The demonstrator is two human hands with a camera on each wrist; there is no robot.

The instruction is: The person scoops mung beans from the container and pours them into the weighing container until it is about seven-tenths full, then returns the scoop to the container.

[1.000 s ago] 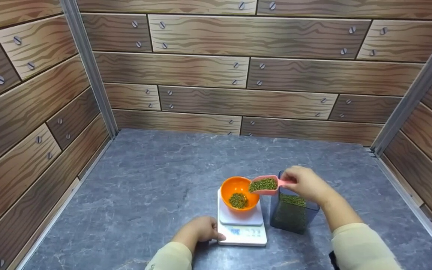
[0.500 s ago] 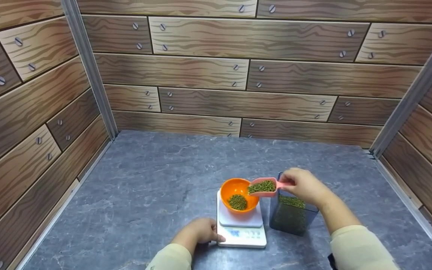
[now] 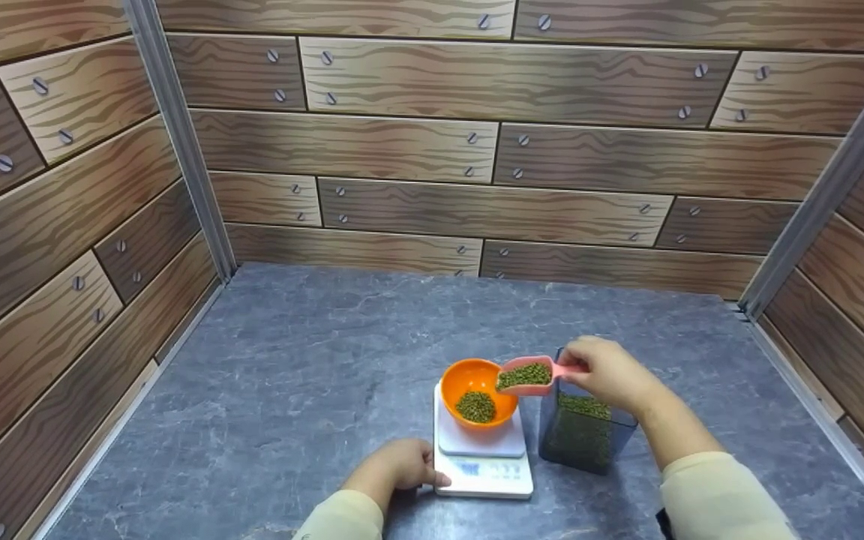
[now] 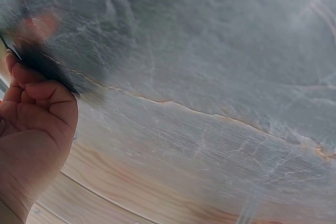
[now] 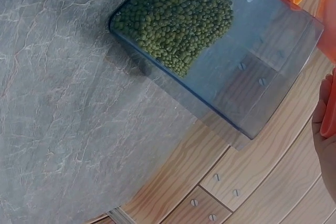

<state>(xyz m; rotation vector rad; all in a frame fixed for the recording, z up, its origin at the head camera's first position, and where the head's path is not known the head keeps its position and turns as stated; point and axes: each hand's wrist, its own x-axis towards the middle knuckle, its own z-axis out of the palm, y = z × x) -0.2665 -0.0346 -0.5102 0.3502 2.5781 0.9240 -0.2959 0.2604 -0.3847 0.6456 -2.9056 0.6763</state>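
Observation:
My right hand pinches the handle of a pink scoop heaped with green mung beans. The scoop's front lip overlaps the right rim of an orange bowl, which holds a small pile of mung beans. Under the bowl is a white kitchen scale with a lit display. My left hand grips the scale's near left corner, thumb on top; in the left wrist view the fingers of that hand are curled. In the right wrist view, the red-looking scoop handle crosses the hand.
A tall clear bin partly filled with mung beans stands right of the scale, beneath the right hand. In the right wrist view the beans slope inside it. Wood-patterned walls enclose the grey marbled table at the back and sides.
Everything sits slightly lower in the head view. Relative to one another, the hands, scoop, bowl and scale keep nearly the same places.

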